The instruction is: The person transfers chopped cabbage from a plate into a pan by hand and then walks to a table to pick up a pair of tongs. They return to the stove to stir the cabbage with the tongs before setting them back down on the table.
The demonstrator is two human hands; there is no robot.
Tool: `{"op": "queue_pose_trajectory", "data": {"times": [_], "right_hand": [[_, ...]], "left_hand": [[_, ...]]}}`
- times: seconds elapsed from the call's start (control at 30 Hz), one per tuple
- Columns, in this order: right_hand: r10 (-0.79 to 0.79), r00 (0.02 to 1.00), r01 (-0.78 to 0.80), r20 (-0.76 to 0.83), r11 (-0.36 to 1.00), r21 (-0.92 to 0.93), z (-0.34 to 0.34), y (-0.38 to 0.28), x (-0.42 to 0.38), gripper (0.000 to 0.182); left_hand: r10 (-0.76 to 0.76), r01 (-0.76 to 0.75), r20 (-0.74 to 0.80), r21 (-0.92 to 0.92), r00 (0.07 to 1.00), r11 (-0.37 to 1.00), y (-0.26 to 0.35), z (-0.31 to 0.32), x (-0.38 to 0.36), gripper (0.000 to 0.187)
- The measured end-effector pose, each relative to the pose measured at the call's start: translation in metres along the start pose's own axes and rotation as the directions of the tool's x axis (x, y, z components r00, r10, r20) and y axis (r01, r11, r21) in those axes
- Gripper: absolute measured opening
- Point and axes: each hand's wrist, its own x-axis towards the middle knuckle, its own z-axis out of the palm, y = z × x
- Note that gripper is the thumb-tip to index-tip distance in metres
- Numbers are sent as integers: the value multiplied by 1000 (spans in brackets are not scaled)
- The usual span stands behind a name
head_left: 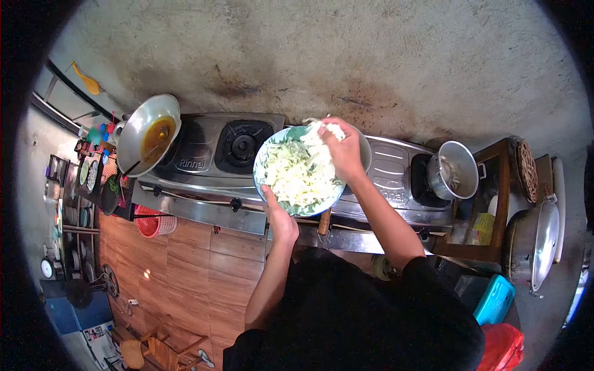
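Observation:
A round plate (258, 162) heaped with shredded pale green cabbage (297, 175) is tilted over the stove. My left hand (281, 221) holds its lower left rim, thumb on top. At the upper right of the plate, my right hand (341, 147) is closed on a bunch of the shredded cabbage, with strands showing at its fingers. Partly hidden behind the plate and my right hand is a metal pan (365, 151), whose contents I cannot see.
At the left, a wok (131, 143) with brown liquid sits on the stove beside an uncovered burner (242, 144). A metal pot (471, 170) stands on the right burner. Farther right are a wooden cabinet (504, 204) and a large pot (518, 241).

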Motion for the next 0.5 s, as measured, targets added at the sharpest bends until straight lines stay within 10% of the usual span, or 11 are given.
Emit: {"op": "queue_pose_trajectory", "data": {"times": [0.27, 0.5], "right_hand": [[70, 983, -43, -167, 986, 161, -51, 17, 41, 12], [-189, 976, 216, 106, 817, -534, -78, 88, 41, 26]], "left_hand": [[14, -16, -102, -17, 995, 1000, 1, 15, 21, 75], [108, -105, -112, 40, 988, 994, 21, 5, 15, 72]]}}
